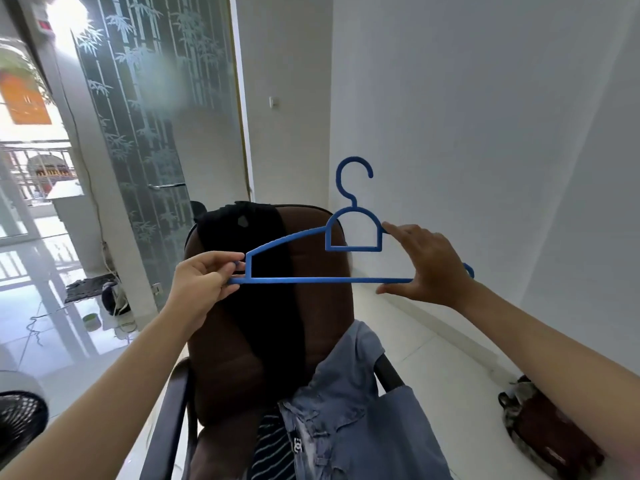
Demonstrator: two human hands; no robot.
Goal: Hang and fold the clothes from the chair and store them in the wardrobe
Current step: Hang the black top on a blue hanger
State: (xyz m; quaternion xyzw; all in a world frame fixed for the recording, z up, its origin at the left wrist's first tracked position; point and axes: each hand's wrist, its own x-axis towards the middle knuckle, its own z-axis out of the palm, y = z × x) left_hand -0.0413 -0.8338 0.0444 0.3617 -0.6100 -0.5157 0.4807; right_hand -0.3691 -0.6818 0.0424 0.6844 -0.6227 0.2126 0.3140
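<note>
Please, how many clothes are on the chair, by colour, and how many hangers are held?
Black garment draped over the chair back: 1
Light blue garment: 1
Dark striped garment: 1
Blue hanger, held by the left hand and right hand: 1
Total: 4

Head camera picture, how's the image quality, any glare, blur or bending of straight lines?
Head view: strong daylight blows out the top left above the glass door and reflects off the floor tiles there; wide-angle distortion bows the wall edges and door frame; the blue hanger, held by the left hand and right hand, is fairly sharp; the black garment on the chair loses detail in shadow.
</note>
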